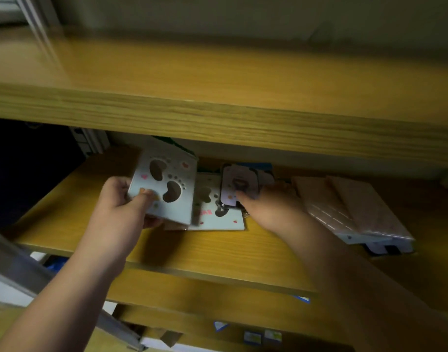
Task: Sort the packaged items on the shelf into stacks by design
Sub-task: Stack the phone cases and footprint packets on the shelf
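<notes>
My left hand (121, 199) grips a small bundle of pale blue packages with footprint-shaped cutouts (164, 184), lifted and tilted above the middle shelf (218, 252). Another footprint package (218, 217) lies flat on the shelf below and to the right of them. My right hand (266, 201) holds a lilac package with a dark picture and rounded black edge (239, 185), its thumb on the front, just above the flat footprint package. Further packages behind these are dark and partly hidden by the upper shelf.
A stack of pinkish boxes (355, 212) sits on the shelf at the right, overhanging the front edge. The upper shelf board (218, 118) hangs low over the work area. A metal upright (90, 141) stands at the back left. Small items lie on lower shelves (263, 336).
</notes>
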A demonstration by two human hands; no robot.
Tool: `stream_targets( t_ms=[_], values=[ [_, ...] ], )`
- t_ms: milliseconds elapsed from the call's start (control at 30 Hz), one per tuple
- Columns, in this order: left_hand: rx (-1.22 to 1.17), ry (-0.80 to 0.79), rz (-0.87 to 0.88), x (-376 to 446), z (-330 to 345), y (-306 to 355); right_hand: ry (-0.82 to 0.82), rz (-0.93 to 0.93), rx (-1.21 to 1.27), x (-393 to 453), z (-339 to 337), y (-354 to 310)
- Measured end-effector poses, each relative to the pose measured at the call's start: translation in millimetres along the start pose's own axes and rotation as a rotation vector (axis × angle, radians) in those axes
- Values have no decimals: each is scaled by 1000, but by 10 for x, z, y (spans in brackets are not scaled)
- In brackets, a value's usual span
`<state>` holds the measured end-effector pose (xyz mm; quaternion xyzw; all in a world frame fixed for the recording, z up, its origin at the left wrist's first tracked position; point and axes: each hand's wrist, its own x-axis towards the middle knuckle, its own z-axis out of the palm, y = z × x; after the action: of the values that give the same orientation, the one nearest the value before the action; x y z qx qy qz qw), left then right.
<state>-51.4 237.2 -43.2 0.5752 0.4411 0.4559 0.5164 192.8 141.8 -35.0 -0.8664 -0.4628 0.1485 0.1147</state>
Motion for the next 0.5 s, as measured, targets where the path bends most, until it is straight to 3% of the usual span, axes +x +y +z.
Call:
stream_targets(
  t_ms=[100,200,300,500],
  values=[
    [-113,4,-77,-98,-20,-64,-75,164,79,149,115,-197],
    [-148,27,-110,-175,-24,-124,-13,167,113,196,175,-349],
    [-179,24,-111,-220,-45,-148,-59,156,215,197,168,-398],
    [-361,20,-207,-261,33,-65,-18,93,761,105,-1,-218]
  ],
)
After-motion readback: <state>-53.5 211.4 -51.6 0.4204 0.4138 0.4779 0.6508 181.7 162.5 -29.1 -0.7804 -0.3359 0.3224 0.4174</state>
